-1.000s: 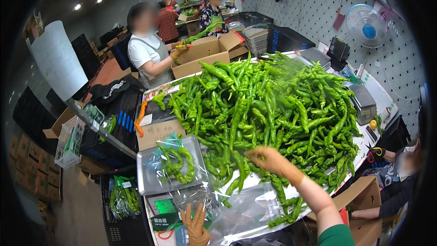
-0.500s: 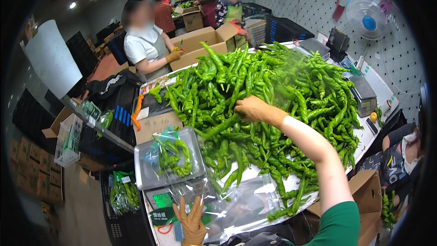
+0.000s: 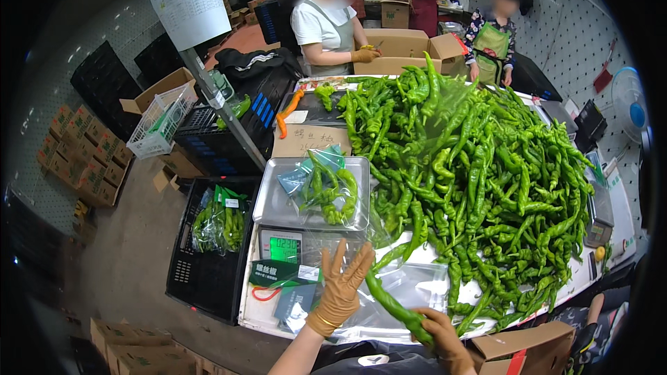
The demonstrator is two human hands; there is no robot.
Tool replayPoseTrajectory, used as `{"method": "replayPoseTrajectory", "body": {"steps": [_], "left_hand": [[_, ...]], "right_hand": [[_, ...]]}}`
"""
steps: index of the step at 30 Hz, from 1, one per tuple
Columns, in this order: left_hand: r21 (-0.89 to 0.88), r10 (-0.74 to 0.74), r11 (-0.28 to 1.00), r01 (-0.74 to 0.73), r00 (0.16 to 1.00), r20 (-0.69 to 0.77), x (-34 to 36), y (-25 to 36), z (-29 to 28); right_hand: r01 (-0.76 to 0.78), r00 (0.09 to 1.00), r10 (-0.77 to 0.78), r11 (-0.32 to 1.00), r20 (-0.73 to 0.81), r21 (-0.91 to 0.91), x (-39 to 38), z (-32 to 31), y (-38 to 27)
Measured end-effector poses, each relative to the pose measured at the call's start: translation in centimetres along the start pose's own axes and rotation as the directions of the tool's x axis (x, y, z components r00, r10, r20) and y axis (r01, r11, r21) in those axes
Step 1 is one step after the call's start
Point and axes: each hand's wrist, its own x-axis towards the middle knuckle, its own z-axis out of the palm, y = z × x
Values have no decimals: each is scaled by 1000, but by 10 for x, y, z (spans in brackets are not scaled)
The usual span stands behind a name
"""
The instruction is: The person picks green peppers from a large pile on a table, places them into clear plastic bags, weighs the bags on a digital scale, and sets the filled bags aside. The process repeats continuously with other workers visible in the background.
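A long green pepper [image 3: 390, 303] is gripped at its thick end by my gloved right hand [image 3: 445, 340], low at the table's front edge. Its thin tip points up toward my left hand [image 3: 340, 288], which wears a tan glove and has its fingers spread. This hand hovers over or rests on clear plastic film [image 3: 406, 290]; contact is hard to judge. Just beyond it, the steel pan of a scale [image 3: 278, 198] carries a clear bag of green peppers [image 3: 326, 191]. A big heap of green peppers [image 3: 479, 187] covers the table to the right.
A black crate [image 3: 182, 264] on the left contains bagged peppers [image 3: 221, 226]. A metal post [image 3: 233, 121] rises behind it. An open cardboard box [image 3: 524, 347] stands beside my right hand. Across the table, one gloved person [image 3: 330, 31] stands near another carton [image 3: 396, 45].
My right hand has come back from the heap to the front edge, bringing a pepper. My left hand stays by the scale with fingers spread. The view has swung left.
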Motion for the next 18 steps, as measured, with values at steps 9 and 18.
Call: {"method": "replayPoseTrajectory", "body": {"steps": [9, 18], "left_hand": [[2, 80, 997, -80, 995, -51, -26, -6, 12], [-22, 30, 999, -31, 999, -38, -48, -19, 18]], "right_hand": [[703, 685, -703, 571, 190, -423, 240, 76, 15], [566, 782, -624, 718, -13, -404, 288, 142, -2]]}}
